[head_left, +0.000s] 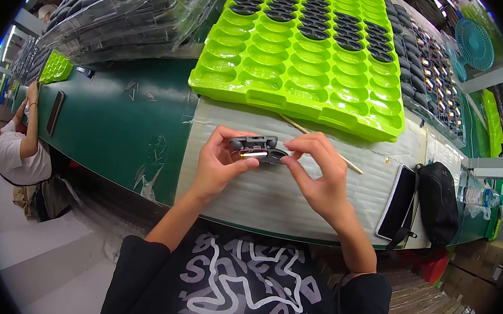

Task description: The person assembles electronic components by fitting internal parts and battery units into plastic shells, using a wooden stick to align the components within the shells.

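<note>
My left hand (pixel 216 165) is closed around a small dark grey plastic case (pixel 254 142), holding it above the pale foam mat. A silver cell (pixel 254 155) with a yellow end shows on the case's near side. At its right sits a black oval shell piece (pixel 277 156), pinched at the edge by the thumb and forefinger of my right hand (pixel 323 173). The oval piece touches the case or lies against it; I cannot tell whether they are joined. Beyond my hands stands a bright green tray (pixel 238 96) of oval pockets, its far rows holding similar black oval pieces.
A thin wooden stick (pixel 346 160) lies on the foam mat (pixel 248 201). To the right are a white-edged tablet (pixel 398 201) and a black pouch (pixel 438 201). Clear trays (pixel 137 27) of grey parts are stacked at far left. Another person (pixel 22 145) sits at the left.
</note>
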Demonstrator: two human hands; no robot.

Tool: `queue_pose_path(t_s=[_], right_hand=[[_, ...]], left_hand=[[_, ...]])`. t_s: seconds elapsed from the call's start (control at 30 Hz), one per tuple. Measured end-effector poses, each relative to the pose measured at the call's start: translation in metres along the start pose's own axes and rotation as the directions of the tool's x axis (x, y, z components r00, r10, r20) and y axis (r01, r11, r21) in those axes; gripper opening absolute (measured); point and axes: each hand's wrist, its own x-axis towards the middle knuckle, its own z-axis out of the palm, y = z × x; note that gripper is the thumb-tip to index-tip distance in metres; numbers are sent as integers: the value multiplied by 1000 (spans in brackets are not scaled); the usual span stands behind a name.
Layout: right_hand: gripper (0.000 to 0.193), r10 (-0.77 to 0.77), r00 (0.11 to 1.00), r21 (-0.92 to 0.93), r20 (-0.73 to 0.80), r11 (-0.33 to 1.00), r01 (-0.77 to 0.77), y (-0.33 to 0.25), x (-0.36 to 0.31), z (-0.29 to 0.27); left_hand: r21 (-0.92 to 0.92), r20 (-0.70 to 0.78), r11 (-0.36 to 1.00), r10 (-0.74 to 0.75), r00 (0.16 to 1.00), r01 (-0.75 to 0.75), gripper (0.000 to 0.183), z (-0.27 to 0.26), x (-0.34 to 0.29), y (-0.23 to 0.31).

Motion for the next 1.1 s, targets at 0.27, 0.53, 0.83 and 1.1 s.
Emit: queue_pose_path(t_s=[0.27, 0.53, 0.83, 1.1], right_hand=[[18, 404, 845, 707, 351, 478, -522, -2, -5, 2], [24, 425, 845, 827, 324, 306, -471, 4, -4, 3], [32, 530, 832, 863, 165, 332, -382, 28, 7, -11], [30, 467, 813, 777, 348, 341, -529, 30, -1, 9]], left_hand=[[532, 58, 685, 557, 828, -498, 48, 24, -5, -9], [710, 204, 508, 514, 833, -487, 67, 24, -2, 5], [863, 201, 438, 164, 966, -254, 43, 3, 10, -1], [93, 135, 992, -98, 986, 86, 40, 3, 5, 2]])
